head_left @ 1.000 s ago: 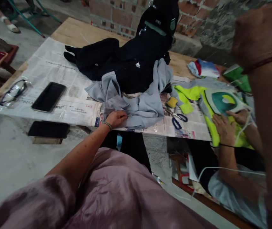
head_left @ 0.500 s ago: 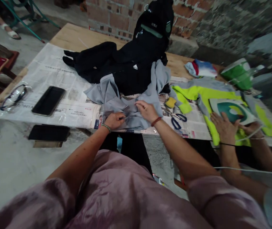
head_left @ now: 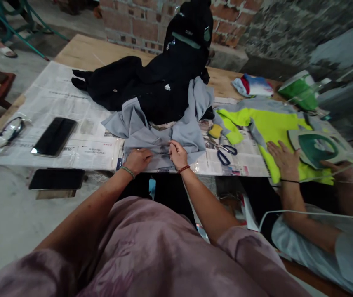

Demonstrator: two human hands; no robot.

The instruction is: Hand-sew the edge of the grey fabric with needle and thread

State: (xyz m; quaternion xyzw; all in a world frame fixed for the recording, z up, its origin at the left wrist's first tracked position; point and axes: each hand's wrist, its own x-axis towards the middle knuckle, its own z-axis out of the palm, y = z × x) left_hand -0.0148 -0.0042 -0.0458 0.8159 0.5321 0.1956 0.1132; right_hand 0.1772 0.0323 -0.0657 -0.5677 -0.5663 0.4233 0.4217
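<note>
While both hands pinch it, grey cloth lies crosswise

Since the grey cloth (head_left: 191, 138) sits at the near edge of the counter (head_left: 74, 46), over newspaper (head_left: 88, 140), it's directly under and ahead of both hands. Long axis runs left-right, roughly parallel to that edge; both ends bend back toward the black jacket (head_left: 127, 84), and the right one overlaps it.

Left hand (head_left: 137, 161): fingers curled in, looks pinched on the near part of the cloth. Right hand (head_left: 178, 156): thumb and forefinger together on a bit of the same cloth, other fingers folded. Short dark stretch between them; too blurred to say if fold or seam.

Key relation: the gap between hands lines up with the long axis. Right hand is nearer the right end; left hand nearer the left flap.

Scissors (head_left: 220, 147) and yellow sponge (head_left: 215, 131) sit just right of the cloth. Further right, a co-worker's hand (head_left: 285, 161) lies spread on a neon garment (head_left: 274, 117) beside an iron (head_left: 318, 148).
</note>
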